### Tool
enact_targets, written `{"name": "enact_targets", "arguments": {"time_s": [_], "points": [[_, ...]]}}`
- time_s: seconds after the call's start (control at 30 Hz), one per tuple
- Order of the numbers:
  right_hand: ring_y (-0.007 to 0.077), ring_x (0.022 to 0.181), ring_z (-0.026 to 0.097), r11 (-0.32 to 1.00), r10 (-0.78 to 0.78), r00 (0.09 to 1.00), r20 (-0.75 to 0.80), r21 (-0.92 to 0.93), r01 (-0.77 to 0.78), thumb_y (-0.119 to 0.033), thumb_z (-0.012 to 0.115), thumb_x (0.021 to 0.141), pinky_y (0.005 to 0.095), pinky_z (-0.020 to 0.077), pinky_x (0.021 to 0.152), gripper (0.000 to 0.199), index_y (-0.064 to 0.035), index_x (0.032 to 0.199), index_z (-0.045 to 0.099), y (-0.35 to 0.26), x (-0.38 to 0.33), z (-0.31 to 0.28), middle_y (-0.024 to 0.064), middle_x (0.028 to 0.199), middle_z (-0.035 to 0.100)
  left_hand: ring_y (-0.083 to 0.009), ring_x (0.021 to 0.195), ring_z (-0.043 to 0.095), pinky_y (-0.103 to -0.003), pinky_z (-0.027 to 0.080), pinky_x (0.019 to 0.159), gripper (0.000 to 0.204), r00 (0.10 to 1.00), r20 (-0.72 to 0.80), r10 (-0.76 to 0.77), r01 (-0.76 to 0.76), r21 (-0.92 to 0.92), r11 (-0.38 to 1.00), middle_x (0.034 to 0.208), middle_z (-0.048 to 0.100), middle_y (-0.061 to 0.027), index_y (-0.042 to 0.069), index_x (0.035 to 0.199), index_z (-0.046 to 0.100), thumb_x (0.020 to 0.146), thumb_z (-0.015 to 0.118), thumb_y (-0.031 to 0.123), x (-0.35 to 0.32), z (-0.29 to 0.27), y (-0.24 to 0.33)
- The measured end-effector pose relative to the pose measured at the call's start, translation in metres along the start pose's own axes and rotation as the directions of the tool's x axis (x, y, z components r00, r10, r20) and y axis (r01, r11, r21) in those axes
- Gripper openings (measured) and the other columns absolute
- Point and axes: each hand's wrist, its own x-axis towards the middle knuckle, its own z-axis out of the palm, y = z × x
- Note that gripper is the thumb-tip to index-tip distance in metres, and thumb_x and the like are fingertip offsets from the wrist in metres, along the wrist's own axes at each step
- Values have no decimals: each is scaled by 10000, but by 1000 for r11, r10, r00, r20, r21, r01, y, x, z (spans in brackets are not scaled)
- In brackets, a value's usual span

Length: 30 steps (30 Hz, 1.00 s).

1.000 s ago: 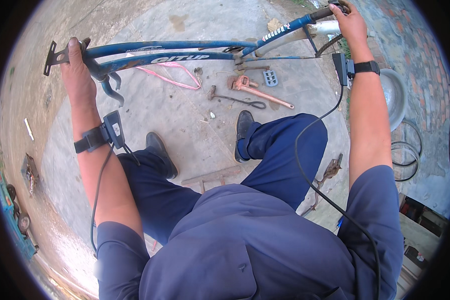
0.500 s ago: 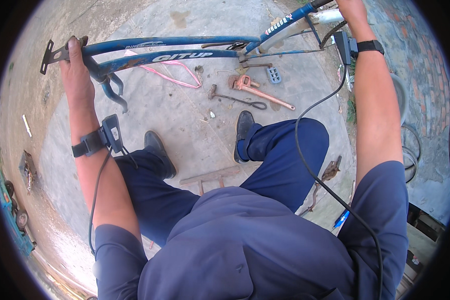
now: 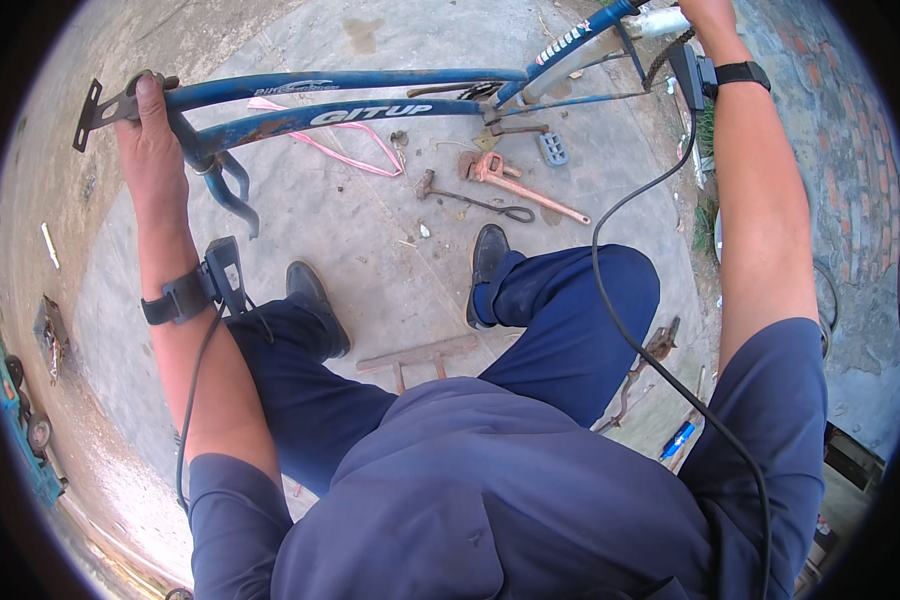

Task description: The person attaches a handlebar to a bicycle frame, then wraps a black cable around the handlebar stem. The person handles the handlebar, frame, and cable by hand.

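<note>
A blue bicycle frame stretches across the upper view, with rusty patches and white lettering on its tubes. My left hand is closed round its front end, thumb up, beside a slotted dark metal bracket. Below that hand hang the blue fork legs. At the frame's rear, my right hand is beside the seat tube and a dark chain; the top edge cuts off its fingers, so its grip is hidden. A crank with a grey pedal is at the frame's lower bracket.
On the concrete lie a reddish pipe wrench, a hammer with a looped handle and a pink strap. A wooden piece lies between my feet. Rusty tool and blue object lie right of my knee. A brick wall stands right.
The frame's rear end and my right hand have shifted slightly up and right. My left hand keeps its hold, almost in the same place.
</note>
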Motion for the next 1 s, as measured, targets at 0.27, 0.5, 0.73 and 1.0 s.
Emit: {"name": "enact_targets", "arguments": {"time_s": [0.27, 0.5, 0.73, 1.0], "points": [[326, 974, 701, 999, -11, 1000, 3, 45, 11, -247, 694, 912, 414, 539, 861, 348, 1, 1156, 707, 4, 4, 4, 209, 1039, 740, -136, 914, 572, -286, 459, 828, 488, 999, -17, 40, -39, 78, 996, 986, 671, -64, 5, 1065, 662, 1056, 550, 480, -4, 0, 3], [362, 1011, 700, 997, -71, 995, -65, -40, 68, -267, 698, 908, 424, 538, 886, 362, -23, 1177, 702, 6, -10, 1, 217, 1065, 737, -139, 887, 572, -286, 465, 810, 492, 999, -35, 36, -31, 138, 990, 954, 666, -59, 3, 1057, 663, 1056, 548, 482, -8, -2, -2], [352, 1028, 707, 988, 133, 985, 109, -90, -123, -318, 699, 910, 420, 540, 889, 416, -48, 1226, 689, 8, -12, -6, 212, 1082, 739, -142, 887, 574, -294, 467, 809, 483, 998, -36, 43, -40, 88, 995, 943, 660, -61, 2, 1048, 668, 1050, 565, 474, -11, -4, -9], [348, 1089, 683, 1000, -26, 1000, -8, -15, 26, -307, 691, 916, 396, 526, 958, 517, -28, 1347, 627, 28, -20, 1, 229, 1170, 713, -149, 883, 576, -299, 466, 811, 443, 997, -55, 48, -44, 68, 997, 938, 661, -65, 2, 1024, 653, 1050, 580, 438, -18, -3, -11]]}}
